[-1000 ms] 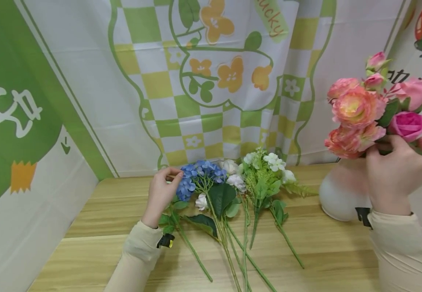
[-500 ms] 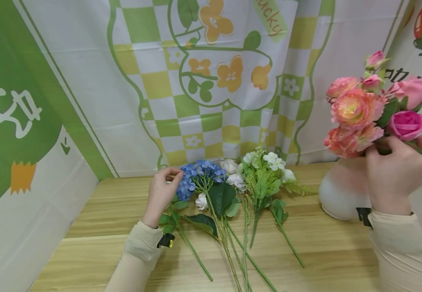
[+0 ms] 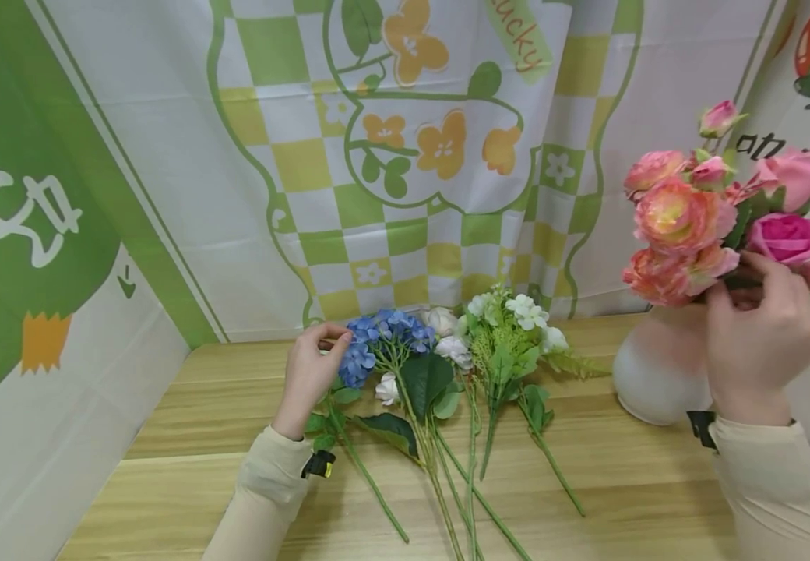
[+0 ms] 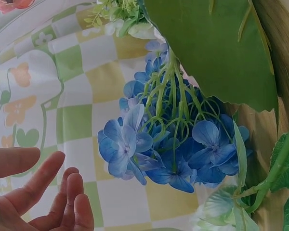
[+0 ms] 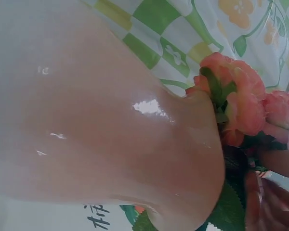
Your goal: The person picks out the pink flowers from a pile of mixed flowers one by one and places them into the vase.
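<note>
My right hand (image 3: 769, 343) is at the mouth of a rounded white and pale pink vase (image 3: 657, 370). Its thumb and fingers pinch a flower stem beneath the blooms; the stem itself is mostly hidden. Coral ranunculus-like flowers (image 3: 681, 218), a magenta rose (image 3: 787, 238) and small pink rosebuds (image 3: 709, 173) stand in the vase. The glossy vase wall (image 5: 115, 120) fills much of the right wrist view. Beside a blue hydrangea (image 3: 384, 339) my left hand (image 3: 310, 370) hovers with loosely bent fingers. In the left wrist view, a gap separates those fingers from the hydrangea petals (image 4: 125, 142).
White roses (image 3: 454, 351), a green and white spray (image 3: 506, 343) and several loose stems lie across the wooden table (image 3: 188, 483). A printed checked curtain (image 3: 391, 226) hangs behind; a green and white cloth (image 3: 47, 195) borders the left side.
The small rosebuds above the vase have shifted slightly left. My right hand has turned and lowered a little at the vase mouth. The left hand and the table flowers stay put.
</note>
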`<state>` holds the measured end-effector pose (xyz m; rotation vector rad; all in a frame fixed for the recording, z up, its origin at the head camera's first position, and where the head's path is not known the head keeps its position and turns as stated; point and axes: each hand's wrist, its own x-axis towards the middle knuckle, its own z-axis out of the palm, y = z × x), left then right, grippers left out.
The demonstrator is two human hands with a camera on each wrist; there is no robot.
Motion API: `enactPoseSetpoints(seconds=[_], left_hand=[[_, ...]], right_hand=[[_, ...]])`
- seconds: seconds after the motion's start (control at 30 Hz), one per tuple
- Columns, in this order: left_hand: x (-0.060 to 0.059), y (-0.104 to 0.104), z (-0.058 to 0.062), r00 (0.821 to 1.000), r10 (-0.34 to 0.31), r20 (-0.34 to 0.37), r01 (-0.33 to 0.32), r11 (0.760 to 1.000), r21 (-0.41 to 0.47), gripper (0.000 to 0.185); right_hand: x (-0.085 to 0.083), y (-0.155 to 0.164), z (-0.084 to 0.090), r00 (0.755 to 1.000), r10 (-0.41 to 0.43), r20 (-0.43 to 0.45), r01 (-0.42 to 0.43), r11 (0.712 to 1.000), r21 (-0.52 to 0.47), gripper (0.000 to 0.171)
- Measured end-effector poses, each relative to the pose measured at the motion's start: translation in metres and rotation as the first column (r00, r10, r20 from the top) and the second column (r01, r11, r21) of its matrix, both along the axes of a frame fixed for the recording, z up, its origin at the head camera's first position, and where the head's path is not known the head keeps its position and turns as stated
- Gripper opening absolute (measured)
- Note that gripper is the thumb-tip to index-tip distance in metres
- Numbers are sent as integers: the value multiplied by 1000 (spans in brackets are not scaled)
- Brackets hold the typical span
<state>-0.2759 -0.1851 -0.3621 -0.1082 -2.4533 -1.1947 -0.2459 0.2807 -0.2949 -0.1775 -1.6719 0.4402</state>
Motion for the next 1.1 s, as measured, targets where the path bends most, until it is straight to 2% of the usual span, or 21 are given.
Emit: enactPoseSetpoints(seconds=[0.17, 0.4, 0.53, 0.77, 0.93, 1.1], left_hand=[[0, 0, -1, 1000, 1, 5, -1, 1000, 4, 20], [-1, -1, -1, 1000, 1, -6, -1, 1000, 0, 20], [0, -3, -3, 1000, -5, -18, 5, 1000, 2, 20], [4, -17, -10, 1000, 11, 15, -11, 1000, -9, 20], [6, -25, -13, 999, 35, 32, -34, 998, -47, 19], [8, -25, -19, 999, 19, 37, -14, 993, -119, 16]], right_hand=[[-3, -1, 0, 997, 19, -81, -17, 999, 27, 27], [-3, 0, 0, 997, 19, -75, -13, 997, 76, 29], [-5, 0, -2, 994, -1, -107, 8, 998, 63, 28], [-6, 0, -5, 991, -32, -132, 35, 999, 19, 23], [-5, -1, -5, 990, -42, -137, 44, 999, 8, 27], [-5, -3, -4, 990, -45, -132, 45, 999, 2, 27]])
